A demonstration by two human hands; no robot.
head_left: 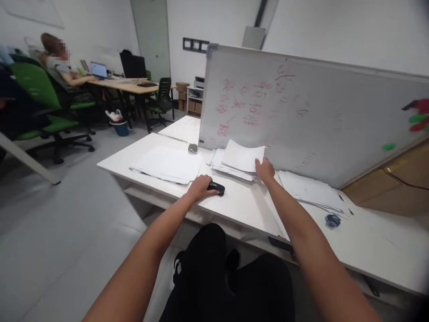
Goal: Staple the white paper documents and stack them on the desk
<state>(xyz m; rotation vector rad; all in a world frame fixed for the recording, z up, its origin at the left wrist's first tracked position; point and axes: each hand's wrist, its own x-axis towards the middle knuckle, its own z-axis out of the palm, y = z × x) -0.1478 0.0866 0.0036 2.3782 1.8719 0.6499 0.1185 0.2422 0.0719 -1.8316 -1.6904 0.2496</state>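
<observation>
While my left hand (200,187) grips a stapler (218,188), my right hand (266,170) pinches probably light, floppy paper (241,157) by its edge.

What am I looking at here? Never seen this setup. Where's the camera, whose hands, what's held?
There is no machine here: these are a person's own bare hands. The single picture comes from a camera worn on that person's head, looking forward and down, so the arms reach in from the bottom.

The left hand holds what looks like a black stapler on the white desk. The right hand grips the right edge of some paper over a pile; I can't tell how many sheets.

More paper lies on both sides: a left stack and a right stack. A whiteboard with red writing stands behind. Another person sits at a far table.
</observation>
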